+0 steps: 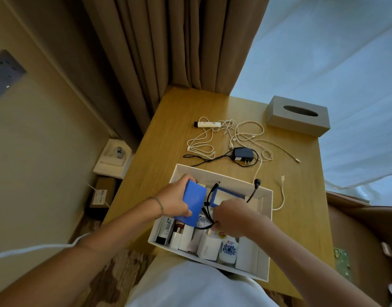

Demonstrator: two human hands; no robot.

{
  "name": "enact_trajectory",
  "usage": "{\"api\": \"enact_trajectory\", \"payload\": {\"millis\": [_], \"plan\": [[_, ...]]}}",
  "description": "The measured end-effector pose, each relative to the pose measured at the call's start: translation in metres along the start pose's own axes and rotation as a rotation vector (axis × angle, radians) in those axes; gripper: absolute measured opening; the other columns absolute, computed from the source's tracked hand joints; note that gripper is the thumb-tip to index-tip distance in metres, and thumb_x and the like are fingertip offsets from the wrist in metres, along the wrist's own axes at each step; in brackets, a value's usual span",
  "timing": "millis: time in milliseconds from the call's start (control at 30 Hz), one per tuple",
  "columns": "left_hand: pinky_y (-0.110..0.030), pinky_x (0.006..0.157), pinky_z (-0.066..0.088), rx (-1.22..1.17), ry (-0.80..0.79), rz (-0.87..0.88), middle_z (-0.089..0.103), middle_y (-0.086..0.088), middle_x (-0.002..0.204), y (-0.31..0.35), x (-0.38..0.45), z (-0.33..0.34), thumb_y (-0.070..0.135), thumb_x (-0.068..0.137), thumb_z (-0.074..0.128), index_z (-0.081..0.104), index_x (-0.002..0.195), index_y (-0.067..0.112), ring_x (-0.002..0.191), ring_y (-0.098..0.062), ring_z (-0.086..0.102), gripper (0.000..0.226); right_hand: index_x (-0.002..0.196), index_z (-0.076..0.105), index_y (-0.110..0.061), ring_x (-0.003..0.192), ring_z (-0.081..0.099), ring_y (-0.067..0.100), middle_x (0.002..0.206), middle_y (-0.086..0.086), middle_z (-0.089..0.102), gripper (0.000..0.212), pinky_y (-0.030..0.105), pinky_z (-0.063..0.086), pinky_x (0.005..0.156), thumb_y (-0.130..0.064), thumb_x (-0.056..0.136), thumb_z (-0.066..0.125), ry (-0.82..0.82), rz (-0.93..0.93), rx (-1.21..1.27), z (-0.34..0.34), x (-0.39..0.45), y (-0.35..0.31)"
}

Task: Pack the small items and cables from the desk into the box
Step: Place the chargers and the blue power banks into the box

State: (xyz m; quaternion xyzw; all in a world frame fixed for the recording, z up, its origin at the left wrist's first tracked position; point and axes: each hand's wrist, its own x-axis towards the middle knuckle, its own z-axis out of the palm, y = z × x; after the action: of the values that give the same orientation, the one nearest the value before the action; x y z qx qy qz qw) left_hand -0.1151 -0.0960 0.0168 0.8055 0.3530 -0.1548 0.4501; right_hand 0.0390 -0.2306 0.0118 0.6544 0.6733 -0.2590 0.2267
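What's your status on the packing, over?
Left hand holds blue pack over box. Right hand grips its black lead. White cables, adapter unpacked.

Setting: hotel-type bedroom | evidence: small wooden surface [168,129] in corner | brown floor-length curtains [168,41] at 12 o'clock | grey tissue box [299,117] at 2 o'clock | wall socket panel [4,74] at 9 o'clock | patterned carpet [115,271] below

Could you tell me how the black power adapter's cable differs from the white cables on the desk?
The thin black adapter cable is dark and runs in one loose line toward the white cardboard box; the tangled white cables are pale, several, and looped together. Both lie unpacked on the wooden desk.
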Motion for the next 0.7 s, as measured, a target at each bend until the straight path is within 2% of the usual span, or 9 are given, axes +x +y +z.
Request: {"api": "enact_trajectory", "payload": {"millis": [67, 133, 200, 267, 300, 433, 567, 633, 700], "plan": [[-0.048, 0.076, 0.061, 0.065, 0.021, -0.033, 0.055, -0.010, 0.114, 0.000, 0.010, 0.012, 0.012, 0.072, 0.081, 0.033, 0.129, 0.029, 0.095, -0.031, 0.064, 0.077, 0.086, 0.052, -0.017, 0.066, 0.051, 0.021, 0.064, -0.001, 0.043, 0.029, 0.033, 0.038, 0.060, -0.042, 0.101, 0.055, 0.049, 0.031, -0.060, 0.007, 0.006, -0.005], [-0.050, 0.076, 0.060, 0.090, 0.075, -0.059, 0.058, -0.013, 0.110, -0.001, 0.018, 0.023, 0.007, 0.075, 0.076, 0.032, 0.132, 0.025, 0.092, -0.033, 0.065, 0.075, 0.089, 0.056, -0.014, 0.057, 0.044, 0.018, 0.064, -0.001, 0.042, 0.020, 0.031, 0.030, 0.054, -0.032, 0.099, 0.059, 0.078, 0.075, -0.071, 0.011, 0.011, -0.005], [-0.046, 0.064, 0.058, 0.129, 0.165, -0.071, 0.059, -0.013, 0.096, -0.003, 0.024, 0.032, 0.002, 0.077, 0.069, 0.029, 0.137, 0.021, 0.079, -0.028, 0.064, 0.074, 0.098, 0.063, -0.011, 0.052, 0.039, 0.015, 0.064, 0.000, 0.042, 0.008, 0.030, 0.026, 0.048, -0.017, 0.096, 0.058, 0.091, 0.104, -0.047, 0.015, 0.016, -0.006], [-0.033, 0.045, 0.043, 0.172, 0.256, -0.079, 0.053, -0.007, 0.079, -0.003, 0.027, 0.037, 0.000, 0.080, 0.063, 0.023, 0.143, 0.021, 0.062, -0.020, 0.055, 0.077, 0.100, 0.065, -0.009, 0.053, 0.042, 0.016, 0.064, 0.001, 0.044, 0.011, 0.029, 0.029, 0.047, -0.009, 0.093, 0.055, 0.101, 0.133, -0.024, 0.018, 0.020, -0.007], [-0.028, 0.043, 0.036, 0.185, 0.288, -0.085, 0.050, -0.005, 0.076, -0.003, 0.029, 0.039, 0.000, 0.081, 0.062, 0.021, 0.145, 0.021, 0.058, -0.017, 0.052, 0.079, 0.099, 0.066, -0.009, 0.055, 0.047, 0.017, 0.065, 0.001, 0.045, 0.012, 0.030, 0.033, 0.048, -0.009, 0.093, 0.055, 0.115, 0.147, -0.003, 0.020, 0.022, -0.008], [-0.027, 0.049, 0.040, 0.229, 0.357, -0.108, 0.054, -0.009, 0.096, 0.000, 0.030, 0.045, 0.003, 0.082, 0.064, 0.020, 0.147, 0.020, 0.066, -0.019, 0.055, 0.080, 0.101, 0.067, -0.009, 0.071, 0.058, 0.023, 0.077, 0.004, 0.055, 0.011, 0.033, 0.044, 0.060, -0.011, 0.094, 0.058, 0.185, 0.193, 0.082, 0.026, 0.031, -0.007], [-0.028, 0.070, 0.053, 0.323, 0.431, -0.090, 0.048, -0.014, 0.126, 0.000, 0.029, 0.050, 0.007, 0.081, 0.074, 0.025, 0.148, 0.015, 0.088, -0.022, 0.060, 0.083, 0.103, 0.066, -0.008, 0.073, 0.058, 0.027, 0.085, 0.010, 0.064, 0.013, 0.035, 0.040, 0.062, -0.009, 0.093, 0.058, 0.237, 0.231, 0.163, 0.034, 0.033, -0.006], [-0.028, 0.071, 0.055, 0.337, 0.439, -0.083, 0.053, -0.013, 0.121, -0.003, 0.028, 0.053, 0.009, 0.083, 0.075, 0.020, 0.152, 0.014, 0.089, -0.021, 0.062, 0.087, 0.103, 0.067, -0.007, 0.075, 0.061, 0.030, 0.090, 0.012, 0.068, 0.013, 0.035, 0.040, 0.062, -0.010, 0.094, 0.058, 0.254, 0.245, 0.217, 0.037, 0.033, -0.008], [-0.028, 0.064, 0.052, 0.308, 0.431, -0.087, 0.060, -0.010, 0.105, -0.008, 0.027, 0.056, 0.010, 0.086, 0.073, 0.014, 0.155, 0.016, 0.082, -0.019, 0.063, 0.091, 0.103, 0.067, -0.008, 0.076, 0.063, 0.030, 0.092, 0.012, 0.069, 0.013, 0.036, 0.043, 0.062, -0.012, 0.096, 0.057, 0.289, 0.259, 0.266, 0.041, 0.032, -0.011]]}}
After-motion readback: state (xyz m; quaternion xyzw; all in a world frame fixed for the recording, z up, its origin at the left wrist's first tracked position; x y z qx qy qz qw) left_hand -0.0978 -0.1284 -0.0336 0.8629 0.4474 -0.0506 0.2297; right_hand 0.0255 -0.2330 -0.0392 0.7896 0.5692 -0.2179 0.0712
